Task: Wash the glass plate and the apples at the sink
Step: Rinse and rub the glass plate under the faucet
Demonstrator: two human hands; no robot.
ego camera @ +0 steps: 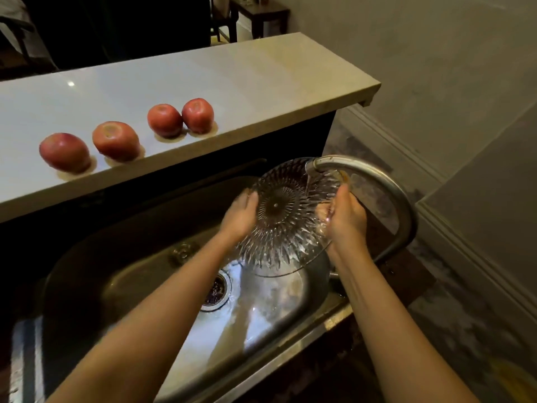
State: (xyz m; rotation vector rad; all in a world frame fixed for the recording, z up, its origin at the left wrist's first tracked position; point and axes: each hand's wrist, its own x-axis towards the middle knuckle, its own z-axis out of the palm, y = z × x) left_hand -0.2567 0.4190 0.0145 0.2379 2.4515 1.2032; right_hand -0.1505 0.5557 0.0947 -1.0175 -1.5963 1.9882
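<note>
A cut-glass plate is held tilted above the steel sink, under the faucet spout, and water runs onto its upper part. My left hand grips the plate's left rim. My right hand grips its right rim, fingers partly seen through the glass. Several red apples stand in a row on the pale raised counter behind the sink: one at the far left, one beside it, and two touching each other.
The curved metal faucet arches over the sink's right side. The drain strainer lies in the wet basin below the plate. The raised counter's front edge runs behind the sink. Floor and wall skirting lie to the right.
</note>
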